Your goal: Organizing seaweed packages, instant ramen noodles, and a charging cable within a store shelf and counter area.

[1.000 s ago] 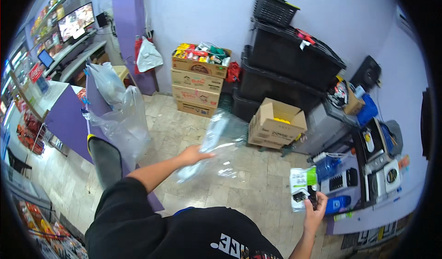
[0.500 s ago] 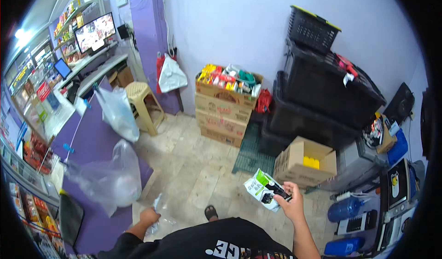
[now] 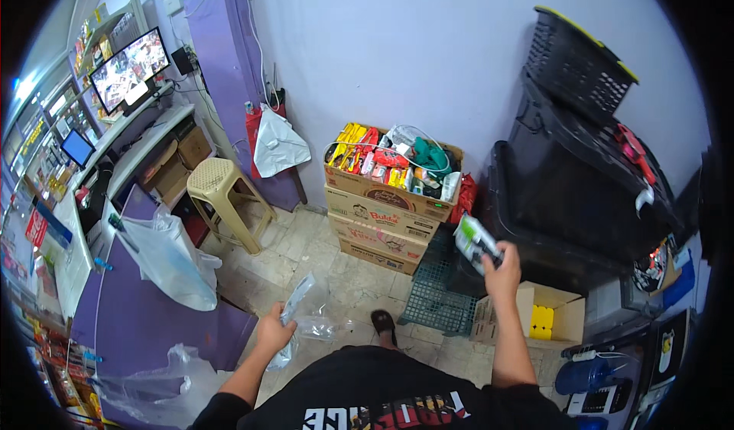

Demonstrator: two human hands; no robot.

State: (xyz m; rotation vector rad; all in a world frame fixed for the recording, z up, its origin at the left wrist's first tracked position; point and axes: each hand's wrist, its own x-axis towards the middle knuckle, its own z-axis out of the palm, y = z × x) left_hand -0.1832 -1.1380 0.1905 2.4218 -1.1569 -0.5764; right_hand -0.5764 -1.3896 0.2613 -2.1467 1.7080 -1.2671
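against the wall, tall black bins (image 3: 585, 201) were stacked, and at the left a purple partition (image 3: 157, 319) was hung with a pale plastic bag (image 3: 172, 258). between them, cartons (image 3: 382, 212) were piled, the top one filled with bright packs (image 3: 394, 159). a beige stool (image 3: 214, 179) was placed to their left, and an open-topped carton (image 3: 567, 314) with yellow things inside was seen at the right.

clear plastic (image 3: 302, 294) was grasped in the left hand (image 3: 275, 329), its loose end spread near a sandalled foot (image 3: 384, 324); it was best kept gathered, so that nothing would be snagged.

a white, green and black packet (image 3: 474, 239) was pinched at its lower end by the right hand (image 3: 502, 275), before the bins. the pinch was best kept firm but light, so that the packet would be neither crushed nor dropped.
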